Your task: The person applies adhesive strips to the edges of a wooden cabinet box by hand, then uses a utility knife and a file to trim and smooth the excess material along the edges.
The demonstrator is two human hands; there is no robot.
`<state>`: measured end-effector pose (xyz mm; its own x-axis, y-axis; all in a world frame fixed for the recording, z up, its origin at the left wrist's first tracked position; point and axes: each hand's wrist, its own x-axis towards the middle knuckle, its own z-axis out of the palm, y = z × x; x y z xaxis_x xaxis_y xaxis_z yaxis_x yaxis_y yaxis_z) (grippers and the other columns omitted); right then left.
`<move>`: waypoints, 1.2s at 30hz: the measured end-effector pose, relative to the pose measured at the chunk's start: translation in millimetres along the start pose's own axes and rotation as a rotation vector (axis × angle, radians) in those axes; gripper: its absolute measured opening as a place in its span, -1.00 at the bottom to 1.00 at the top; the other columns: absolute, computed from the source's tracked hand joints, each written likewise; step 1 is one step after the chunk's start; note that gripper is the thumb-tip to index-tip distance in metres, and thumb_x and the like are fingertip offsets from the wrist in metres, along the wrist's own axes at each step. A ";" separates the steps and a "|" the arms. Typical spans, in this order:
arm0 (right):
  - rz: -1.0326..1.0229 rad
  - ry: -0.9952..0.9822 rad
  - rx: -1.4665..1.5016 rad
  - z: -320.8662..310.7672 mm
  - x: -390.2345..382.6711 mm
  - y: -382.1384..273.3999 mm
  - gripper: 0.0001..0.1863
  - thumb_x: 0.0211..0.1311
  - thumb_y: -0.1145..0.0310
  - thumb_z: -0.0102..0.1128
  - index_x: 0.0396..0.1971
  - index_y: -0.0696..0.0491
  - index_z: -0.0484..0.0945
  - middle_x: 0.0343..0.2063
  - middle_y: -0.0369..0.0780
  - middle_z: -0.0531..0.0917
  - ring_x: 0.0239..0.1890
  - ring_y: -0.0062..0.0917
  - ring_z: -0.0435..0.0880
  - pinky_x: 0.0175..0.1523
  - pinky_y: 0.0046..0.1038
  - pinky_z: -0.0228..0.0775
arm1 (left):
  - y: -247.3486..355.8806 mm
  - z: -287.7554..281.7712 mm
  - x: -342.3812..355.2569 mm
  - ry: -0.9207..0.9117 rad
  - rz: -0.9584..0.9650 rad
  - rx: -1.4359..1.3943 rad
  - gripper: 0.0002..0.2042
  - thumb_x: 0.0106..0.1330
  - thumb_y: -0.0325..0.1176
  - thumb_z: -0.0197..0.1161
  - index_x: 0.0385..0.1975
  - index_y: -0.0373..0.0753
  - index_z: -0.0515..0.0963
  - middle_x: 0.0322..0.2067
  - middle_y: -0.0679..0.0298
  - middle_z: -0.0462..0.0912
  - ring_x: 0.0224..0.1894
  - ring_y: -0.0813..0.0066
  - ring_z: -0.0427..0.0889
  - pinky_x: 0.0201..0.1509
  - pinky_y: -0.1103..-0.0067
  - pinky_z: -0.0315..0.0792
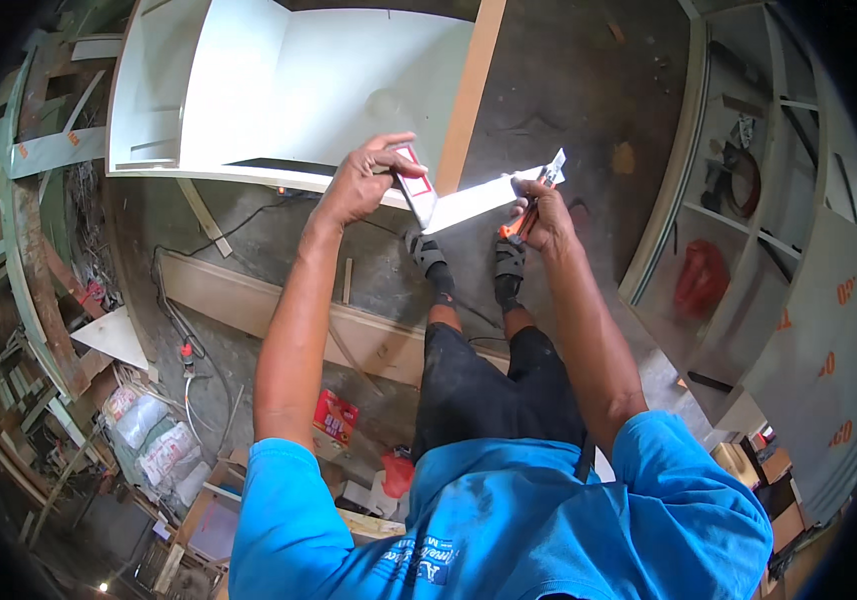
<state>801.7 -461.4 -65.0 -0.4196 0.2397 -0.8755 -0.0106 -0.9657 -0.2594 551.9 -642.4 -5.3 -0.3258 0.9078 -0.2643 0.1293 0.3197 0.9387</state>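
Observation:
My left hand (359, 182) is closed on a small flat rectangular piece with a red-bordered label (416, 176), held upright. A long white strip (474, 203) runs from its lower end up to the right, to my right hand (544, 212). My right hand grips an orange-and-black hand tool, apparently a utility knife (514, 229), against that strip. Whether the strip and labelled piece are one item I cannot tell. Both hands are out in front of me, above my sandaled feet.
A white cabinet carcass (349, 70) with a tan board (468, 100) lies ahead. A long plank (219, 285) and black cable cross the floor. An open shelving frame (781, 140) stands right; scrap wood (49, 260), bundled bags (149, 440) and a red box (336, 418) are left and below.

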 end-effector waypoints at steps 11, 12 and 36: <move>-0.159 0.047 0.204 -28.9 74.3 50.3 -0.81 0.36 0.42 0.20 -0.17 0.24 0.59 -0.28 -0.21 0.65 -0.46 -0.62 0.51 -0.27 -0.51 0.43 | -113.7 52.3 52.1 0.523 -0.399 -0.373 -0.52 0.32 -0.40 0.22 0.25 -0.30 0.35 -0.15 0.14 0.65 -0.13 0.50 0.61 0.00 0.51 0.52; -0.172 0.059 0.193 -33.8 74.1 52.2 -0.79 0.37 0.41 0.20 -0.16 0.25 0.58 -0.30 -0.22 0.65 -0.46 -0.62 0.51 -0.28 -0.51 0.43 | -118.3 58.2 55.1 0.430 -0.425 -0.386 -0.56 0.34 -0.34 0.24 0.19 -0.31 0.39 -0.15 0.16 0.64 -0.14 0.50 0.61 -0.01 0.50 0.51; -0.161 0.161 -0.040 -74.6 17.5 95.1 -0.77 0.27 0.36 0.33 -0.20 0.17 0.54 -0.25 -0.09 0.70 -0.29 -0.45 0.71 -0.21 -0.49 0.55 | -127.5 73.1 49.3 0.179 -0.374 -0.393 -0.05 0.33 -0.16 0.35 0.43 -0.57 -0.18 0.42 -0.22 0.07 0.47 0.19 0.10 0.53 0.41 -0.06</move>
<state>861.1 -541.6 -135.4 -0.2649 0.4063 -0.8745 -0.0284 -0.9098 -0.4140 587.8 -618.5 -154.3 -0.4405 0.6810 -0.5850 -0.3723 0.4543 0.8093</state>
